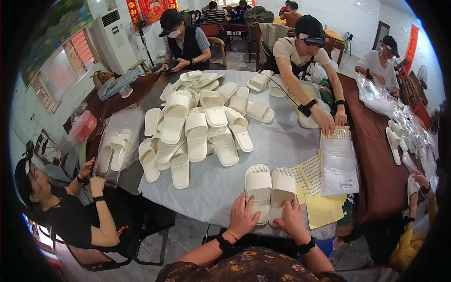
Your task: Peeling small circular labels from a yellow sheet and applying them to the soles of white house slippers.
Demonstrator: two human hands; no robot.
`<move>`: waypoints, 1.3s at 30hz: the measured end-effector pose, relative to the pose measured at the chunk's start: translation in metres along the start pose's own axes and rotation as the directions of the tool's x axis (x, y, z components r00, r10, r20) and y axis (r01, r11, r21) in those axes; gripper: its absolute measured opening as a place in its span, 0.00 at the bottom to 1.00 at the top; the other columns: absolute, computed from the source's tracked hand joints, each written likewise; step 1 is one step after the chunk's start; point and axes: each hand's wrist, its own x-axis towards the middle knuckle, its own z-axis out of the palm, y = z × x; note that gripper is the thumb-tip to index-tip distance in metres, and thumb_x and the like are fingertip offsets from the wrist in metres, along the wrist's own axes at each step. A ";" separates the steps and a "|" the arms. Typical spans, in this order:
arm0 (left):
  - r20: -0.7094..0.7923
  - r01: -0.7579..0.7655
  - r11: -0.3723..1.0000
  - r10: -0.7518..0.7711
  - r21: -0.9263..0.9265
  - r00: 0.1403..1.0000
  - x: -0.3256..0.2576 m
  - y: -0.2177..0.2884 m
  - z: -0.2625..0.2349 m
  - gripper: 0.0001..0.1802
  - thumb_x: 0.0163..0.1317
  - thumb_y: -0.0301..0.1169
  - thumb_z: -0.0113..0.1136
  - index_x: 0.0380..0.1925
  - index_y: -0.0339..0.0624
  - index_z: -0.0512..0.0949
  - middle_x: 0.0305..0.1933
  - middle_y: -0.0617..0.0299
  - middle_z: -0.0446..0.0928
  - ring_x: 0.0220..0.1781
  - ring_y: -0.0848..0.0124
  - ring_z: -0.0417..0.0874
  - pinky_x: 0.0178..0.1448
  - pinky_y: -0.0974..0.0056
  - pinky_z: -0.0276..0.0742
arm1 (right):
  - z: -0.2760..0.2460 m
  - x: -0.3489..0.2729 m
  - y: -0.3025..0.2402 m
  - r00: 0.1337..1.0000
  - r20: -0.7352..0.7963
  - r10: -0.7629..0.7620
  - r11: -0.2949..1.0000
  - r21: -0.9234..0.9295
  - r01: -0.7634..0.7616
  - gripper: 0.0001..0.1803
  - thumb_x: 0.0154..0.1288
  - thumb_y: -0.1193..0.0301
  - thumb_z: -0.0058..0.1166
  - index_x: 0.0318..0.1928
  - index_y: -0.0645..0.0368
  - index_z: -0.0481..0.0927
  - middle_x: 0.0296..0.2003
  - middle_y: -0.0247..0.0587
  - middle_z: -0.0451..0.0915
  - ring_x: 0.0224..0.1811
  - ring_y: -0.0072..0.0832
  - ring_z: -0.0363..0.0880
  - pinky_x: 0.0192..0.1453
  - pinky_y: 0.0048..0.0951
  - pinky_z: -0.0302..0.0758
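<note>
A pair of cream-white slippers lies side by side at the table's near edge, toes pointing away from me. My left hand is on the left slipper, its fingers along the outer edge and the thumb over the footbed. On the right slipper, my right hand has its thumb at the heel part and its fingers along the outer side. Both slippers appear to rest on the table. Just right of them lie yellow sticker sheets and a yellow backing sheet.
A heap of slippers covers the table's middle left. A white plastic-wrapped pack lies at right, where a co-worker's hands touch sheets. Bagged slippers lie at far left near another person. Clear bags lie on the brown table.
</note>
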 end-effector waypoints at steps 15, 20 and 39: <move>0.047 0.000 1.000 0.000 0.003 0.999 0.003 -0.002 -0.002 0.44 0.55 0.52 0.67 0.65 0.34 0.68 0.69 0.31 0.61 0.71 0.38 0.61 0.73 0.44 0.56 | 0.000 0.000 -0.003 1.000 0.019 0.020 1.000 -0.001 -0.020 0.42 0.47 0.62 0.74 0.60 0.64 0.68 0.64 0.69 0.62 0.65 0.64 0.61 0.69 0.52 0.63; 0.049 0.002 1.000 -0.003 0.014 0.999 0.006 -0.005 -0.005 0.43 0.54 0.47 0.68 0.65 0.32 0.67 0.70 0.30 0.59 0.71 0.37 0.61 0.72 0.44 0.59 | 0.002 0.001 -0.008 1.000 0.013 0.014 1.000 -0.012 -0.014 0.44 0.46 0.62 0.74 0.62 0.63 0.66 0.64 0.68 0.61 0.65 0.62 0.62 0.68 0.51 0.64; 0.158 -0.288 0.954 0.298 -0.085 0.941 0.030 0.040 -0.005 0.27 0.56 0.29 0.68 0.58 0.40 0.76 0.67 0.47 0.69 0.67 0.48 0.69 0.69 0.50 0.64 | 0.019 -0.007 0.001 0.984 -0.179 0.004 0.997 0.082 0.011 0.39 0.46 0.64 0.73 0.60 0.59 0.71 0.65 0.66 0.63 0.62 0.57 0.67 0.64 0.49 0.70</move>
